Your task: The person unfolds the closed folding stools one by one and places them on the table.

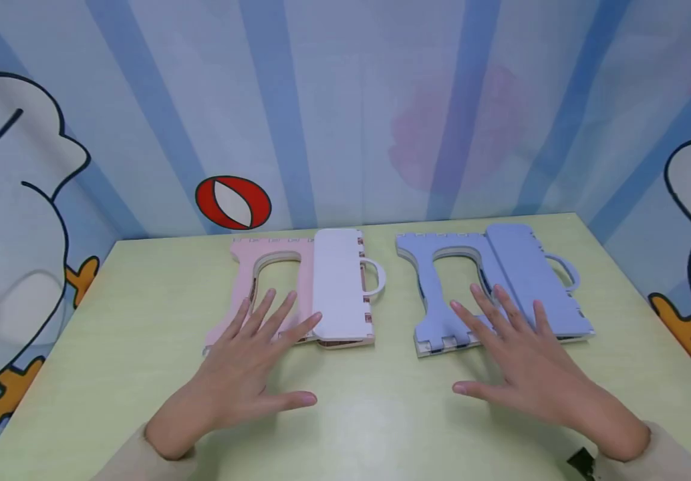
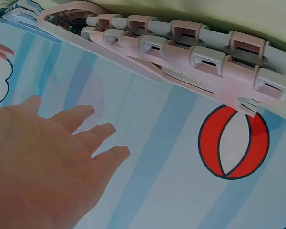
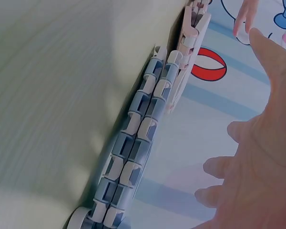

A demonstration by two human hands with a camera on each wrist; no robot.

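Two plastic folding step stools lie folded flat, side by side. The left one is a pink and white folding stool [image 1: 338,287] with a small white loop handle on its right side. On the right is a blue folding stool [image 1: 522,280] with a blue loop handle. My left hand [image 1: 240,381], palm down with fingers spread, is over the near edge of the pink stool. Likewise spread, my right hand [image 1: 532,374] is over the near edge of the blue stool. Both wrist views show a gap between hand and stool. Neither hand holds anything.
The stools lie on a pale yellow-green table [image 1: 381,427] whose far edge meets a blue striped backdrop [image 1: 345,120]. A red and white ball [image 1: 233,202] is printed on it. Cartoon-printed side panels flank the table. A small dark object [image 1: 582,461] sits by the right sleeve.
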